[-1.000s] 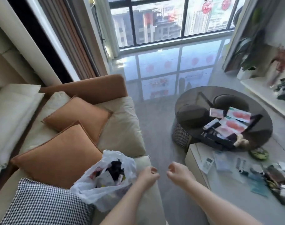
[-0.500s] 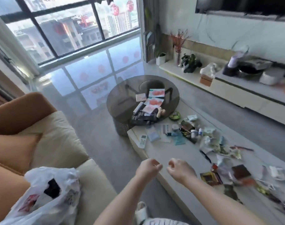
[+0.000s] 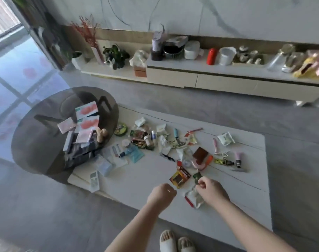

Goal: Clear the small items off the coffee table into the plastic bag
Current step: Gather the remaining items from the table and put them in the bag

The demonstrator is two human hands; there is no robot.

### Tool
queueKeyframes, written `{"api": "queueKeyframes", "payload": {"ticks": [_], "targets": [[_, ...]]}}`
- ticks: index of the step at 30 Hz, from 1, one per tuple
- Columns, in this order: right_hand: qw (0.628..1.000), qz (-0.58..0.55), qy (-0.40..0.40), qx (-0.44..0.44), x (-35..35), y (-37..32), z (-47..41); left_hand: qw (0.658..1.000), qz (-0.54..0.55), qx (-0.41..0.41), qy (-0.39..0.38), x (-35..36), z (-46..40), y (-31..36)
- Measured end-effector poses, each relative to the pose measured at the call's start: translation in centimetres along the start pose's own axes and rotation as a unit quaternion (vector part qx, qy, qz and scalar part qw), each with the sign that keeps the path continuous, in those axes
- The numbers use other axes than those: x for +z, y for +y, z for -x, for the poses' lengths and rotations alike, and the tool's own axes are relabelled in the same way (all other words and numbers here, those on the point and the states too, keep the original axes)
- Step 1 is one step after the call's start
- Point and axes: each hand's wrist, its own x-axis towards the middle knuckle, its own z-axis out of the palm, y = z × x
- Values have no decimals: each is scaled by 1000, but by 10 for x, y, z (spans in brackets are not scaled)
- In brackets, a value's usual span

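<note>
White coffee table point(image 3: 227, 188) carries the litter; nearest your edge, beside the red-and-yellow packet point(image 3: 180, 177), lies a crumpled white wrapper point(image 3: 194, 197). It looks light, soft, crinkly; pinch a raised fold. Your right hand point(image 3: 212, 190) curls over it, grip unclear; left hand point(image 3: 161, 194) fisted, empty.

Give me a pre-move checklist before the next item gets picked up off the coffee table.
1. Plastic bag within sight: not ok, it is out of frame.
2. Left hand free: ok, curled, holding nothing visible.
3. Right hand free: cannot tell; its fingertips sit at a small green packet.
4. Nearest items reachable: ok, the red-yellow packet and white wrapper lie beside the hands.
5. Coffee table cleared: not ok, many items remain.
</note>
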Motion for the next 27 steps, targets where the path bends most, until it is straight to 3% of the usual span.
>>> {"api": "queueKeyframes", "payload": {"ticks": [12, 20, 27], "targets": [[987, -78, -8, 141, 45, 115, -79, 997, 16, -36, -64, 91, -112, 1], [989, -53, -47, 130, 100, 173, -169, 996, 6, -65, -61, 173, -193, -20], [993, -6, -44, 113, 147, 197, -226, 997, -77, -24, 9, 226, -250, -34]]}}
